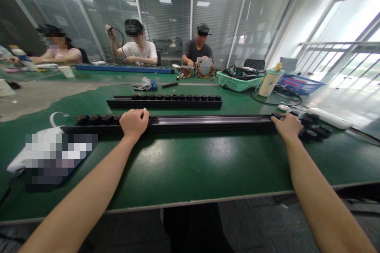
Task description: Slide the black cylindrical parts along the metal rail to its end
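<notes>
A long black rail lies across the green table in front of me. My left hand is curled over the rail near its left part, fingers wrapped on its top edge. At the rail's right end my right hand rests with fingers bent over it. Several black round parts sit in the rail left of my left hand. A loose heap of the same black parts lies just right of my right hand.
A second black rail filled with black parts lies farther back. Beyond it are a green basket, a bottle, a blue tray and cables. Three people sit at the far side. A white bag lies at left.
</notes>
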